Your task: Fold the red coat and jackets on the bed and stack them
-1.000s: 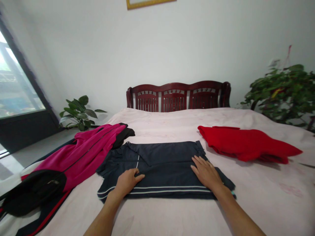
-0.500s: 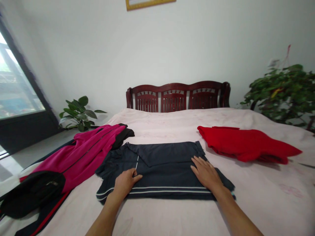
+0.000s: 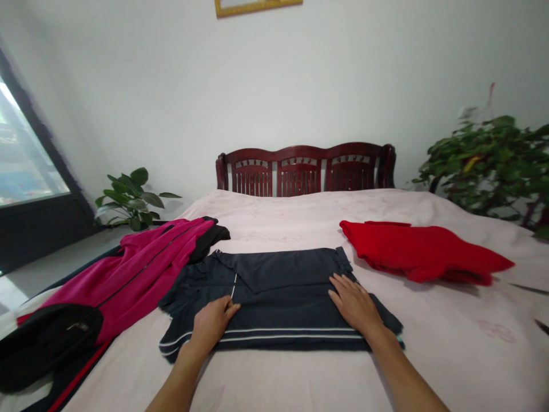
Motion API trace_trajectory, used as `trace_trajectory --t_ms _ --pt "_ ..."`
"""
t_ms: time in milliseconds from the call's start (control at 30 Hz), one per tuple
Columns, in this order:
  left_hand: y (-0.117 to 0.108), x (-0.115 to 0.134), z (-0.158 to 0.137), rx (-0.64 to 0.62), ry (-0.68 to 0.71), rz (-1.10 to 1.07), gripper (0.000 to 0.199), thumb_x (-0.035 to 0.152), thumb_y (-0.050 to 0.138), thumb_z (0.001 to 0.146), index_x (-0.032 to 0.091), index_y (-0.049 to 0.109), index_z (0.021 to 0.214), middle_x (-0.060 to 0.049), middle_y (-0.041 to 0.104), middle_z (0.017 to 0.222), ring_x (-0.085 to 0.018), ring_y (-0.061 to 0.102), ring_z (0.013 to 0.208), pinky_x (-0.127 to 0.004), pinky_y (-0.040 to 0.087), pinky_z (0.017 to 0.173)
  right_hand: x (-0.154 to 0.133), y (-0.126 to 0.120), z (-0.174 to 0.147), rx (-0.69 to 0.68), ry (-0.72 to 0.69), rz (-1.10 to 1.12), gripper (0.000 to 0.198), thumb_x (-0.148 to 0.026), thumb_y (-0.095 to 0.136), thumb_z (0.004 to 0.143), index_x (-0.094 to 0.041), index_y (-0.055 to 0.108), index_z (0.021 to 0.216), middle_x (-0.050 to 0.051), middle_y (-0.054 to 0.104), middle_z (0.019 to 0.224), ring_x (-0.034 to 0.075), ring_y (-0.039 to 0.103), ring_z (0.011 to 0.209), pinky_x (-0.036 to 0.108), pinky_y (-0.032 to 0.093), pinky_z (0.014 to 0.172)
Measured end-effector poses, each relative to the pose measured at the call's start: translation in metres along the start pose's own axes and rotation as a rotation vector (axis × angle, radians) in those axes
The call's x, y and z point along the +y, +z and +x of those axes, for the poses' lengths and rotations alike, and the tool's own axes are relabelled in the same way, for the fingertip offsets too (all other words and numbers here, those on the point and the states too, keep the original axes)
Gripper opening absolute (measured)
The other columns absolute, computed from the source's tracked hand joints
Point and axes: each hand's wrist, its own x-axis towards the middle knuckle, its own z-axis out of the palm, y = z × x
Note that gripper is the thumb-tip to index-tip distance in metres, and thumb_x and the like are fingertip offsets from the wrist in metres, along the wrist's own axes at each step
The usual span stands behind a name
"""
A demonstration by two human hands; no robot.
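The folded navy garment lies flat on a pale pink bedspread, centred in front of the person, with 2 white stripes running along its near edge and a short white line near its left end. The left hand rests on its left part, fingers bent and thumb pointing inward; whether it pinches any cloth I cannot tell, since the fingertips are partly hidden. The right hand presses on the right part, palm down, fingers spread and gripping nothing.

Just beside the garment on the left, a magenta top with black parts lies slantwise over white and navy clothing with a red stripe. To the right, apart from it, sits a bundled red garment.

Beyond the bed stands a dark red wooden back with 3 slatted panels, flanked by 2 leafy plants. Above, a gold-coloured frame hangs on the white wall.
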Motion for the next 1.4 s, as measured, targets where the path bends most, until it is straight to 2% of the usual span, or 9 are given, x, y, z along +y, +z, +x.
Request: trace_trajectory --t_ms 600,933,1200,1400 --pt "-0.001 0.0 0.0 0.005 0.009 -0.021 0.032 0.047 0.046 0.096 0.024 0.061 0.08 -0.004 0.075 0.086 -0.025 0.071 0.088 -0.028 0.033 0.063 0.008 0.007 0.001 0.069 -0.027 0.133 0.049 -0.036 0.04 0.097 -0.015 0.06 0.137 0.012 0.053 0.148 0.028 0.044 0.141 0.047 0.034 0.116" --pt "-0.001 0.001 0.001 0.002 0.003 -0.007 0.032 0.045 0.045 0.097 0.024 0.061 0.08 -0.003 0.075 0.085 -0.023 0.071 0.085 -0.027 0.031 0.061 0.011 0.011 0.002 0.084 -0.046 0.123 0.05 -0.037 0.039 0.098 -0.014 0.06 0.137 0.012 0.053 0.147 0.029 0.045 0.139 0.049 0.036 0.115" --pt "-0.001 0.0 0.001 -0.002 0.008 -0.003 0.032 0.046 0.045 0.097 0.024 0.062 0.081 -0.004 0.075 0.087 -0.024 0.071 0.087 -0.027 0.033 0.063 0.01 0.008 0.002 0.058 -0.046 0.086 0.05 -0.035 0.039 0.098 -0.013 0.06 0.137 0.012 0.053 0.147 0.028 0.046 0.139 0.047 0.036 0.115" --pt "-0.002 0.003 -0.001 -0.006 -0.016 0.009 0.031 0.046 0.044 0.098 0.024 0.062 0.083 -0.004 0.075 0.088 -0.024 0.071 0.089 -0.028 0.038 0.065 0.009 0.002 0.001 0.1 0.002 0.183 0.05 -0.032 0.038 0.094 -0.014 0.062 0.134 0.012 0.058 0.143 0.026 0.052 0.134 0.043 0.037 0.115"
